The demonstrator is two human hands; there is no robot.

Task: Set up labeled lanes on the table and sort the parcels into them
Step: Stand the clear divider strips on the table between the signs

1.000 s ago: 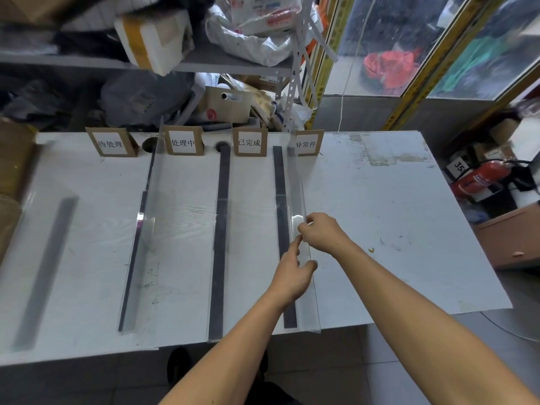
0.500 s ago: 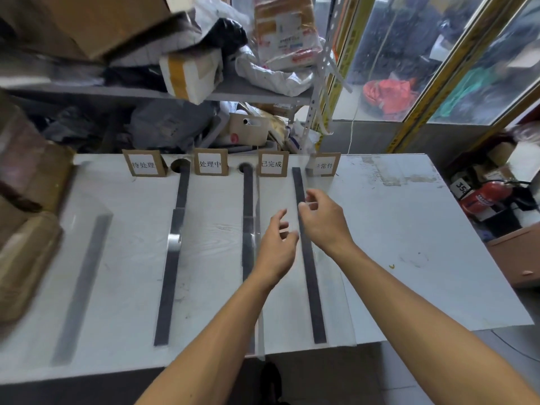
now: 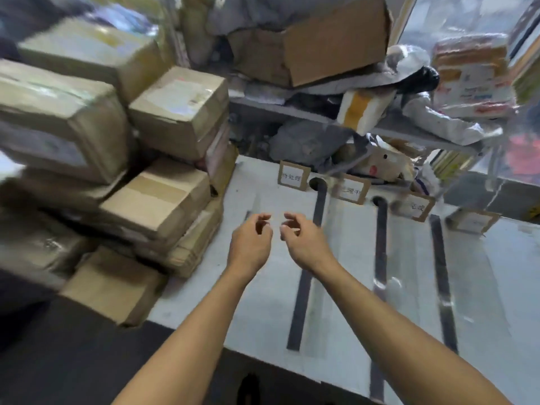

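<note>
Brown taped cardboard parcels [image 3: 163,200] sit stacked beside empty, loosely curled hands [image 3: 274,238].

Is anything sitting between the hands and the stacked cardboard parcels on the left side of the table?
Nothing visible. The left hand and right hand hover, holding nothing, above bare table, and the stack of cardboard parcels stands directly to their left with only open tabletop between. The dark lane strips lie to the right, away from that path.
</note>
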